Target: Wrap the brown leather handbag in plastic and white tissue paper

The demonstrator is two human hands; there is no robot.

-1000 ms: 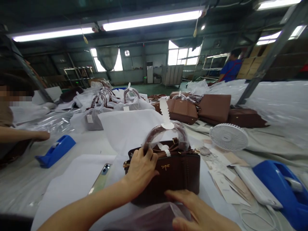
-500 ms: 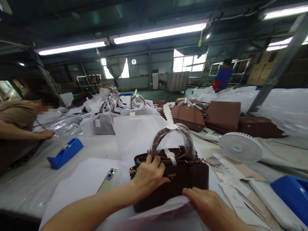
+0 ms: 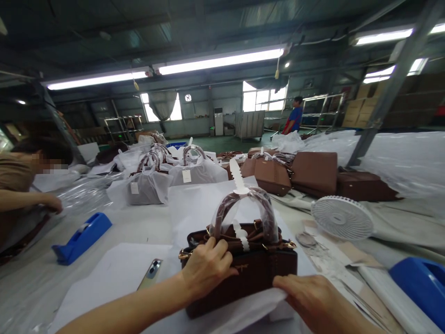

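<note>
A dark brown handbag [image 3: 259, 271] stands upright in front of me, its twin handles [image 3: 224, 211] wrapped in clear plastic with a white notched strip [image 3: 237, 176] around them. My left hand [image 3: 207, 266] is closed on the bag's top front edge, fingers curled over the rim beside a small gold emblem. At the lower right of the bag, my right hand [image 3: 308, 292] pinches the edge of a thin white wrapping sheet [image 3: 252, 306] lying across the bag's lower front. Its fingertips are partly hidden. More white paper [image 3: 194, 202] lies under and behind the bag.
Blue tape dispensers [image 3: 83, 236] [image 3: 422, 287] stand at both sides. A phone [image 3: 151, 273] lies left of the bag, a white fan [image 3: 342, 217] to the right. Wrapped bags [image 3: 146, 188] and unwrapped brown bags [image 3: 267, 174] are behind. A co-worker [image 3: 21, 185] leans in at left.
The camera view has shifted slightly. My right hand has drawn the wrapping sheet a little to the right across the bag's front. The left hand keeps its grip. The distant person has moved left.
</note>
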